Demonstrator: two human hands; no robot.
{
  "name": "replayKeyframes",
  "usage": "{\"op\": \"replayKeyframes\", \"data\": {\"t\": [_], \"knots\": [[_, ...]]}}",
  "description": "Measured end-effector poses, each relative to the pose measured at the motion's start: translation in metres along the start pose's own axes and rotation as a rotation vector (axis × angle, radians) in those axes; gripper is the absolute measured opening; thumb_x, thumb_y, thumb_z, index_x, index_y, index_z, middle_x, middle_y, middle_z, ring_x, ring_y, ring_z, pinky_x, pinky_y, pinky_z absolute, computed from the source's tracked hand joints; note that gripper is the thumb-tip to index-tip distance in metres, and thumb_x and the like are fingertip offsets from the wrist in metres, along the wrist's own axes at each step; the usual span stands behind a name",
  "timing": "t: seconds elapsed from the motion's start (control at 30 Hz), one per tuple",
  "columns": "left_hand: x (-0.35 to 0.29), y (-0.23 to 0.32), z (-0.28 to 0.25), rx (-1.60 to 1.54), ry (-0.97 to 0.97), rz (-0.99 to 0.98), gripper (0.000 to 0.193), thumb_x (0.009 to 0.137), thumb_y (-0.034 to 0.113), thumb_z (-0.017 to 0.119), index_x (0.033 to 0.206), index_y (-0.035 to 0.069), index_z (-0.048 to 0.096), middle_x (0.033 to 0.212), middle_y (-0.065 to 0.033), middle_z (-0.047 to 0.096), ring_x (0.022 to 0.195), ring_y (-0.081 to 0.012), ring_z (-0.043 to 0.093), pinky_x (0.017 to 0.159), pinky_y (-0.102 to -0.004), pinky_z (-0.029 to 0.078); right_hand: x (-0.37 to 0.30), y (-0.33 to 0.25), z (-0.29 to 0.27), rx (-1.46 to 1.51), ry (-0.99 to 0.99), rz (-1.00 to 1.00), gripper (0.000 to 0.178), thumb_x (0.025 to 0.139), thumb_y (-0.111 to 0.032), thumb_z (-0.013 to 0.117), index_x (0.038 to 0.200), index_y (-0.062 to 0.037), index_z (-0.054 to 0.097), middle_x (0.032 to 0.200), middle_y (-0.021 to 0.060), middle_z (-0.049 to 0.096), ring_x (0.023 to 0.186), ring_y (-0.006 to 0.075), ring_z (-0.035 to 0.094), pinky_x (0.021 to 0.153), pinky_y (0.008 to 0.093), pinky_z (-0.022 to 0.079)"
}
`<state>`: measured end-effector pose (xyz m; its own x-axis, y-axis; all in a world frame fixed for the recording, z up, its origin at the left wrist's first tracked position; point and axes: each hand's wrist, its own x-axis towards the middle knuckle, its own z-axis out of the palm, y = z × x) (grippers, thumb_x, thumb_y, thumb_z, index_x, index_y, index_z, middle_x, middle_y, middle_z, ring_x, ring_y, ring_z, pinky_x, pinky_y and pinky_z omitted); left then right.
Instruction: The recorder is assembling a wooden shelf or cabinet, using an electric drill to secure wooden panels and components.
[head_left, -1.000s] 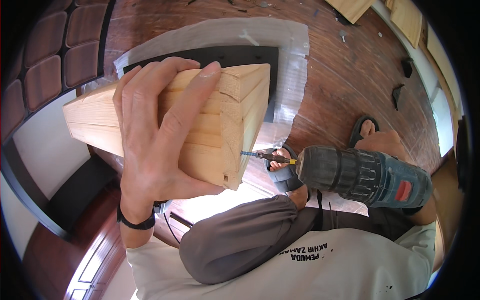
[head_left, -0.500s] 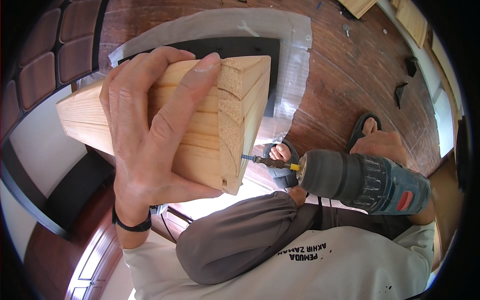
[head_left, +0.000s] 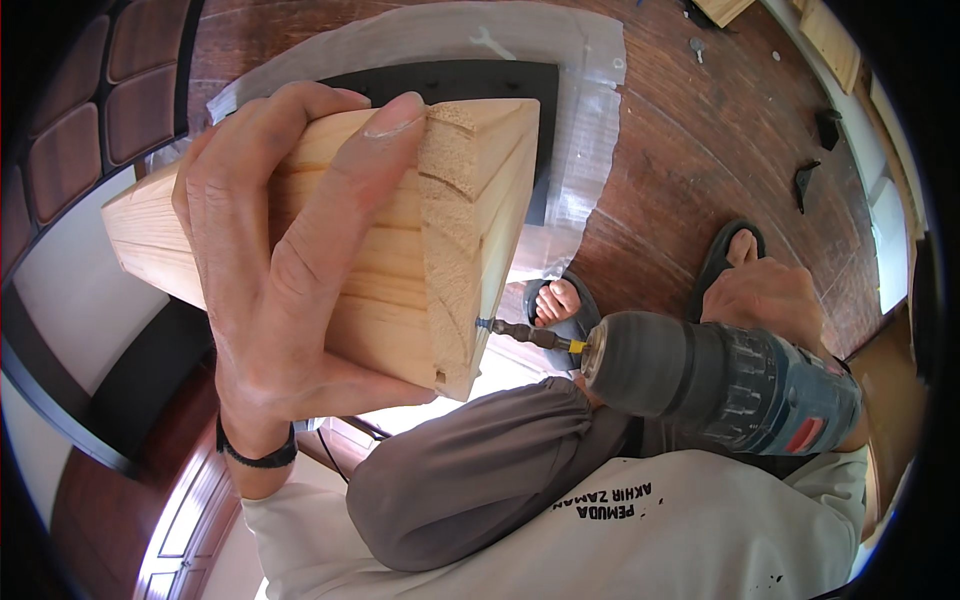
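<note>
My left hand (head_left: 265, 280) spreads over a pale wooden block (head_left: 385, 265), with its thumb and fingers clamped round the end. A blue-and-black cordless drill (head_left: 735, 375) points left at the block. My right hand (head_left: 765, 298) grips it, though the drill's body hides the handle and part of the fingers. The driver bit (head_left: 530, 335) stretches from the chuck to a bluish screw (head_left: 484, 323). Most of that screw is sunk in the block's right-hand face; only the head end shows. A small square notch shows at the near corner of the end grain.
Beyond the block, a black panel (head_left: 440, 78) lies on translucent wrapping (head_left: 585, 90), with a wrench (head_left: 490, 42) on the sheet. Black brackets (head_left: 805, 185) and a bolt (head_left: 697, 48) lie on the wooden floor at right. My sandalled feet (head_left: 560, 305) are below the drill.
The screw has gone deeper into the block, with far less thread showing. The drill has moved left and slightly down. My left hand and the block have shifted slightly left.
</note>
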<state>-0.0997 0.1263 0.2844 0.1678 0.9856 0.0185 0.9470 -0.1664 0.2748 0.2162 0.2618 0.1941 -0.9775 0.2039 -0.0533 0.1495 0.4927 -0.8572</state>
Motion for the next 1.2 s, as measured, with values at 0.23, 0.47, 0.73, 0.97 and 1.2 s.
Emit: {"op": "replayKeyframes", "data": {"t": [0.23, 0.47, 0.73, 0.97, 1.2], "knots": [[-0.001, 0.006, 0.007, -0.007, 0.032, -0.059, 0.123, 0.036, 0.064, 0.086, 0.134, -0.002, 0.053, 0.129, -0.026, 0.051, 0.118, -0.0375, 0.052, 0.096, -0.0468, 0.043, 0.001, 0.007, 0.004, 0.078, 0.074, -0.038, 0.013, 0.079, -0.003, 0.069, 0.07, -0.0066, 0.06, 0.064, 0.0031, 0.058, 0.058, 0.0159, 0.061, 0.051, 0.0263, 0.046], [-0.003, 0.005, 0.007, -0.006, 0.037, -0.042, 0.121, 0.035, 0.058, 0.089, 0.133, -0.002, 0.053, 0.129, -0.0262, 0.051, 0.117, -0.0376, 0.053, 0.095, -0.0466, 0.044, 0.009, 0.004, -0.003, 0.255, 0.077, -0.051, 0.019, 0.068, -0.009, 0.075, 0.07, -0.0008, 0.058, 0.062, 0.008, 0.059, 0.056, 0.0223, 0.063, 0.054, 0.0302, 0.05], [0.003, 0.008, 0.002, 0.033, 0.004, -0.035, 0.119, 0.036, 0.055, 0.088, 0.131, -0.007, 0.053, 0.127, -0.0269, 0.052, 0.116, -0.0376, 0.054, 0.094, -0.0455, 0.044, 0.011, 0.009, -0.002, 0.279, 0.098, -0.11, 0.025, 0.063, -0.014, 0.079, 0.075, -0.0006, 0.06, 0.062, 0.0086, 0.06, 0.055, 0.0241, 0.064, 0.055, 0.0324, 0.052], [0.008, 0.006, 0.002, -0.045, 0.034, -0.029, 0.119, 0.037, 0.054, 0.089, 0.132, -0.006, 0.052, 0.128, -0.0268, 0.05, 0.117, -0.037, 0.053, 0.096, -0.045, 0.043, 0.01, -0.006, -0.015, 0.118, 0.173, -0.102, 0.023, 0.064, -0.018, 0.076, 0.079, -0.0044, 0.065, 0.063, 0.004, 0.058, 0.054, 0.0199, 0.059, 0.051, 0.0328, 0.038], [-0.006, 0.007, -0.022, -0.002, -0.104, -0.065, 0.118, 0.041, 0.05, 0.089, 0.143, 0.008, 0.045, 0.132, -0.0255, 0.046, 0.117, -0.041, 0.048, 0.103, -0.0604, 0.03, 0.013, 0.053, -0.02, -0.109, 0.089, -0.196, 0.036, 0.07, -0.009, 0.067, 0.104, -0.001, 0.059, 0.084, 0.0112, 0.058, 0.076, 0.0302, 0.06, 0.068, 0.0394, 0.046]]}}
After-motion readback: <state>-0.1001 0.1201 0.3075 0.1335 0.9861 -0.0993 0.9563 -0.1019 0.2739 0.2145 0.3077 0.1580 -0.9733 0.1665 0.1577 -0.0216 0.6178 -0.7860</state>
